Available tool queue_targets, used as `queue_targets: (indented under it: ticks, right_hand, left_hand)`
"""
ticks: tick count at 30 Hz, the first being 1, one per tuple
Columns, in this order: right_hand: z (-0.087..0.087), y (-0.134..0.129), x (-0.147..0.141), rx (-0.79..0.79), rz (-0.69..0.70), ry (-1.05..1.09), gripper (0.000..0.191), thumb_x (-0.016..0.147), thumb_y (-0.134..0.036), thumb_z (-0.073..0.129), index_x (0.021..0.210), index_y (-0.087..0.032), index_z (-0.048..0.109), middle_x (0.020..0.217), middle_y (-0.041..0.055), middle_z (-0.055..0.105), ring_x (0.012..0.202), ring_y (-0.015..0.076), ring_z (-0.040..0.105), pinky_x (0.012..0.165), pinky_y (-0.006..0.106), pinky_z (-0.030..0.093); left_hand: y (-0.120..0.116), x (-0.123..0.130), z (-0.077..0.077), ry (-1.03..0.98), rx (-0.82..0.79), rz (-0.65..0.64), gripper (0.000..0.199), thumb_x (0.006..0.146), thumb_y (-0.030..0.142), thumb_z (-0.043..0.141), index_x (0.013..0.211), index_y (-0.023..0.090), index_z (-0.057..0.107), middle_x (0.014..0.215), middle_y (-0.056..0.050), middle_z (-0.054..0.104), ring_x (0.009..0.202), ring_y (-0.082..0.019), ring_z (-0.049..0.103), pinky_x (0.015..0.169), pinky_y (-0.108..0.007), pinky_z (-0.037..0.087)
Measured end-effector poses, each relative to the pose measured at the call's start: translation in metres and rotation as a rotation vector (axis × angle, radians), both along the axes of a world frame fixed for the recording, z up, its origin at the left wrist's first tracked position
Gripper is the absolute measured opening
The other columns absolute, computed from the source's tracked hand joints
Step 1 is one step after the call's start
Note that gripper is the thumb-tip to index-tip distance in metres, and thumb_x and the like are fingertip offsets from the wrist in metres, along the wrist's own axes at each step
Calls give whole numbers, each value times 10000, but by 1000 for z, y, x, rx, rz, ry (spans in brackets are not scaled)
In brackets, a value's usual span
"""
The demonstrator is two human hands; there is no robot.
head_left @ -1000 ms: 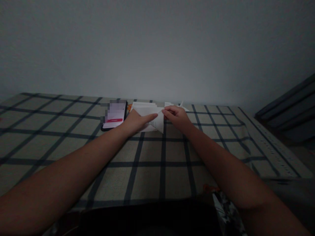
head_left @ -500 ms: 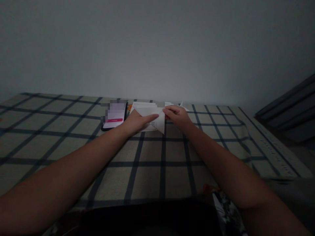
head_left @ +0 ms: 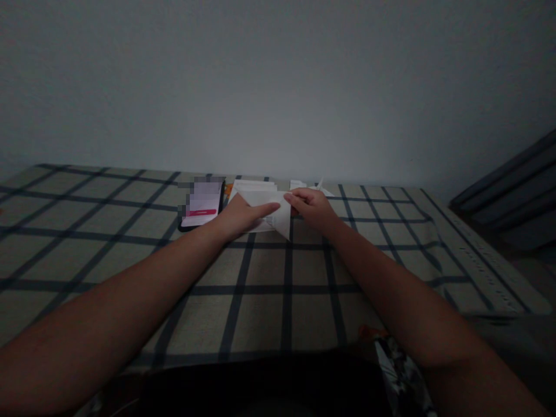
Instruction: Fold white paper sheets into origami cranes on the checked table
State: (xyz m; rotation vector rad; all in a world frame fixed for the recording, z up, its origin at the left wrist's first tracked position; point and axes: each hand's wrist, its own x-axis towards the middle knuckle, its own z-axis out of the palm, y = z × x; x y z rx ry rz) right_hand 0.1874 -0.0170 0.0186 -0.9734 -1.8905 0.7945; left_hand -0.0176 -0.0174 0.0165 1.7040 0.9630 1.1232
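A folded sheet of white paper (head_left: 282,215) is held between my two hands, one pointed corner hanging toward me. My left hand (head_left: 243,215) grips its left part, thumb stretched across the top and the other fingers hidden behind or under it. At the upper right edge, my right hand (head_left: 310,204) pinches the paper between thumb and fingers. Behind the sheet and partly covered by it lie more white papers (head_left: 254,184). Some small white paper pieces (head_left: 322,188) rest just beyond my right hand.
A phone (head_left: 202,211) with a lit, partly blurred screen lies left of the papers. Something orange (head_left: 228,190) shows beside it. The checked cloth (head_left: 269,313) covers the surface up to a grey wall (head_left: 278,87). Dark folded fabric (head_left: 512,191) hangs at the right.
My right hand has shifted slightly left and down along the paper's edge, its thumb now further over the sheet. The left hand stays in place.
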Motion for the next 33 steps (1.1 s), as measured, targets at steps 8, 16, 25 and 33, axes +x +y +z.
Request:
queue_targets:
  ticks: [8, 16, 25, 33]
  right_hand:
    - [-1, 0, -2, 32, -56, 23, 376, 905, -524, 554, 786, -179, 644, 697, 0, 604, 655, 124, 560, 637, 276, 447]
    - [-2, 7, 0, -7, -171, 174, 388, 851, -568, 591, 763, -190, 607, 612, -23, 529, 574, 111, 494, 554, 261, 414]
    - [-6, 11, 3, -1, -214, 256, 379, 852, -566, 601, 802, -190, 610, 610, -26, 531, 566, 109, 512, 550, 254, 435]
    - [-4, 8, 0, -20, -181, 267, 382, 850, -565, 608, 782, -189, 601, 605, -28, 515, 552, 102, 494, 535, 248, 421]
  left_hand:
    - [2, 3, -4, -84, -46, -21, 426, 731, 391, 781, 1090, 171, 715, 1213, -127, 718, 1095, -265, 674, 986, -400, 511]
    - [8, 1, -6, -166, -262, 16, 350, 687, 466, 824, 790, 143, 740, 733, -76, 736, 626, -155, 649, 691, -309, 550]
    - [10, 0, -8, -131, -272, -63, 315, 720, 469, 800, 768, 161, 756, 803, -87, 759, 628, -130, 639, 668, -272, 530]
    - [10, -1, -4, -185, -302, -44, 244, 692, 368, 812, 666, 156, 693, 692, -52, 724, 578, -111, 616, 624, -244, 515]
